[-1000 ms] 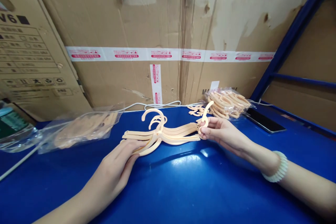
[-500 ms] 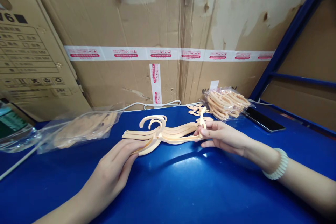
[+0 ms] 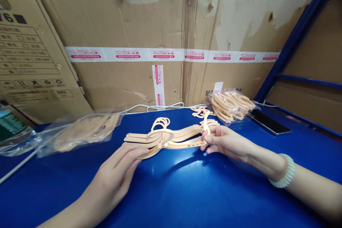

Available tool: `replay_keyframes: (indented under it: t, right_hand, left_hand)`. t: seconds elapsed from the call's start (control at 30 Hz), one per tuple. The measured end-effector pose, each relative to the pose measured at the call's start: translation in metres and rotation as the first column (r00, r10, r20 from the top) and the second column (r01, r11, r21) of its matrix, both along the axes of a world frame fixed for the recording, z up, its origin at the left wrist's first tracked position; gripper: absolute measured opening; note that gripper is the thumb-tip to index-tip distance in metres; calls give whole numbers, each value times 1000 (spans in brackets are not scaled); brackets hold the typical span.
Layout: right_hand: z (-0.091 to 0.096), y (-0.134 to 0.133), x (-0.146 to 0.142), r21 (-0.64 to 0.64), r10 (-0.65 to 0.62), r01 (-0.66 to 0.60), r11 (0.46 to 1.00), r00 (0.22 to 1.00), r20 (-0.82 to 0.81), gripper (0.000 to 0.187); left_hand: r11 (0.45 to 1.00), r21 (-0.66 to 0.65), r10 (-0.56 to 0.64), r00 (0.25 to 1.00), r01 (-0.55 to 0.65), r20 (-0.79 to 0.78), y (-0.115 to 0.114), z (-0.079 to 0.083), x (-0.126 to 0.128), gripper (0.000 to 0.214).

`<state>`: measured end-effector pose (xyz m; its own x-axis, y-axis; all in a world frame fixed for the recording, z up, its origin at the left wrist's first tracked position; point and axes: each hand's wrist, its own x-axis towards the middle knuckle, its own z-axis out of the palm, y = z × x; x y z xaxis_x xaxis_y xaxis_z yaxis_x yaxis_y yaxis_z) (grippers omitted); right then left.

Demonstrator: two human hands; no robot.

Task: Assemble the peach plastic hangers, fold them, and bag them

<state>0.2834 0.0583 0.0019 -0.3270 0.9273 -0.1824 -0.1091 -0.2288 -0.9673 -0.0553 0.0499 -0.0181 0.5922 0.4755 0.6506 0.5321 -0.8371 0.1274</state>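
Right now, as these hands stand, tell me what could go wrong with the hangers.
The small curved piece, pinched in the right hand at the end of the front hanger, might slip from that grip. The front hanger, held tilted by the left hand, could snag the other hangers close behind it.

table (image 3: 195,181): soft glare, nearer than right fingers (image 3: 213,139)
shadow (image 3: 184,160): streak beside right fingers
bag (image 3: 232,105): glints beyond right fingers
bottle (image 3: 13,128): blurred, left of left fingers (image 3: 132,155)

Blue tabletop (image 3: 187,192); on it stacked hangers (image 3: 187,133), clear bags (image 3: 88,131), phone (image 3: 270,122).
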Motion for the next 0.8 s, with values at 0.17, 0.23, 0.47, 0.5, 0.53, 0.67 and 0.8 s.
replay_keyframes:
  t: [0.17,0.23,0.47,0.5,0.53,0.67,0.8]
  right_hand:
    - [-3,-3,-7,81,-129,126,989,991,34,44]
    - [-4,-4,-8,107,-169,162,981,984,54,47]
    - [-2,-5,-11,175,-228,224,959,974,8,46]
    - [-1,-6,-12,184,-229,228,956,973,-17,44]
    - [0,-6,-12,197,-232,236,951,972,-45,43]
    - [8,-4,-8,245,-265,291,925,955,-133,38]
    - [19,8,18,270,-321,345,899,938,-133,31]
  left_hand:
    - [1000,10,-8,1000,8,0,-1,0,1,28]
    - [1000,8,-5,1000,5,-3,-1,0,1,27]
    - [1000,-23,21,1000,-21,1,-3,3,4,24]
    - [999,-41,30,1000,-30,-1,-3,4,5,24]
    - [997,-62,41,999,-41,-2,-4,5,6,25]
    - [995,-86,50,999,-50,2,-5,9,6,25]
    - [998,-60,11,999,-14,-45,-3,14,0,21]
